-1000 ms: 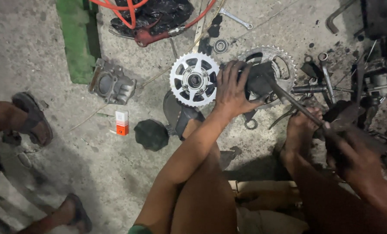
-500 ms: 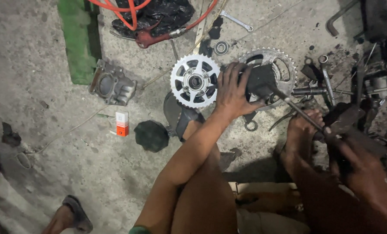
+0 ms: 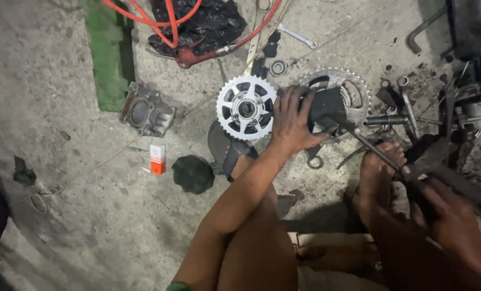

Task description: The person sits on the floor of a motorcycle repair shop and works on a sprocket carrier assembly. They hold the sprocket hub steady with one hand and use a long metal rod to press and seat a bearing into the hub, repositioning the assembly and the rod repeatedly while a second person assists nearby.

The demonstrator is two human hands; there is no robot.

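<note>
Left hand (image 3: 293, 121): my fingers are wrapped over a dark blocky part (image 3: 326, 108), pinning it on the worn sprocket (image 3: 353, 94) lying on the concrete floor (image 3: 78, 215).
Right hand (image 3: 448, 215): closed around a long metal tool (image 3: 383, 153) whose tip meets the dark part.
Beside my left hand: a cleaner sprocket (image 3: 246, 108), almost touching my fingers.
Further left: an engine casting (image 3: 146, 113).

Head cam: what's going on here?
A person sits on a concrete floor among scattered parts. The left hand presses down on a dark metal part lying over a worn toothed sprocket. The right hand grips a long dark metal tool reaching to that part. A silver sprocket with hub lies just beside it.
</note>
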